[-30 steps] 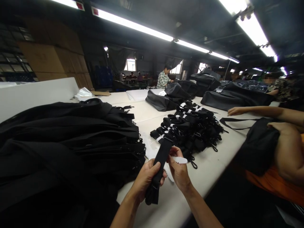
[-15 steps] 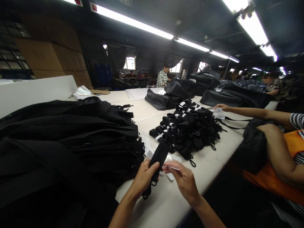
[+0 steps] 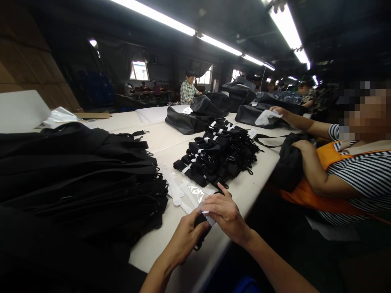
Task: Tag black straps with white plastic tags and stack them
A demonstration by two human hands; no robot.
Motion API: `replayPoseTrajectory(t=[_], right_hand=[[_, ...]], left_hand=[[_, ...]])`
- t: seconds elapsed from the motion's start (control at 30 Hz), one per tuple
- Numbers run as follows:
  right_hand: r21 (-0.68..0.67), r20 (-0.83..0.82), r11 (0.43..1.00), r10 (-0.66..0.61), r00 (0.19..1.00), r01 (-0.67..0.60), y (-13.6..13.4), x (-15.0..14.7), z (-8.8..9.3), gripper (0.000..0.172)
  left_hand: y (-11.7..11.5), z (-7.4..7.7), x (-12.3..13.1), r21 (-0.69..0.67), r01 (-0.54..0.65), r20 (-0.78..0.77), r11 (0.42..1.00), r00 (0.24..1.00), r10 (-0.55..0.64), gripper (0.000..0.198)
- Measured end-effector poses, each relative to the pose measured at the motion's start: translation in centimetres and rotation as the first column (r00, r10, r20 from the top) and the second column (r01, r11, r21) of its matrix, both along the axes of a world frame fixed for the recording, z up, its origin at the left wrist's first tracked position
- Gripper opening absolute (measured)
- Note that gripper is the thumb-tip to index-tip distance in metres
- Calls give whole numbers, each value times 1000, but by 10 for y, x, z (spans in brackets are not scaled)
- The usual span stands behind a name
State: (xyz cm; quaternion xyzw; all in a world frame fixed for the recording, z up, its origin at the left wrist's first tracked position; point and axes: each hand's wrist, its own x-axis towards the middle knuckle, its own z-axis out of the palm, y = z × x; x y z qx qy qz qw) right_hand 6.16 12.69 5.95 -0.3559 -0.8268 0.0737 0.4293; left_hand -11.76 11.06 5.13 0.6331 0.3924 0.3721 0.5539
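In the head view, my left hand is wrapped round a folded black strap, whose lower end and hook stick out below the fingers. My right hand pinches a white band with a zigzag edge against that strap. Its fingers partly cover both. Just beyond the hands, loose white strips and a clear plastic piece lie on the table. A heap of folded black straps with white bands sits beyond them. Long black straps with metal hooks are piled at the left.
A co-worker in a striped top and orange apron sits at the right, holding a black bag and white sheet. Black bags stand farther along the pale table. Another person stands at the back.
The view has turned right. My right hand has brought the white band onto the strap, and my hands are now together. The co-worker's hand has lifted the white sheet away from the strap heap.
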Motion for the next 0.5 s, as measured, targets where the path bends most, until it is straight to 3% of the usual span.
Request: replayPoseTrajectory(t=[0.1,0.2,0.33,0.5], right_hand=[[-156,-159,986,-82,984,57,-4,3,-6,13],[-370,-328,927,-194,925,63,-7,8,-12,24],[-574,-371,819,-265,890,5,-14,22,-11,26],[-752,-429,630,-241,870,-196,-37,49,-2,29]], left_hand=[[-5,2,9,44,-34,29,998,999,33,31],[-9,0,17,39,-23,18,999,1000,22,29],[-17,-6,28,76,7,-68,997,998,-2,27],[-40,-15,39,-19,16,-228,1000,973,-20,39]])
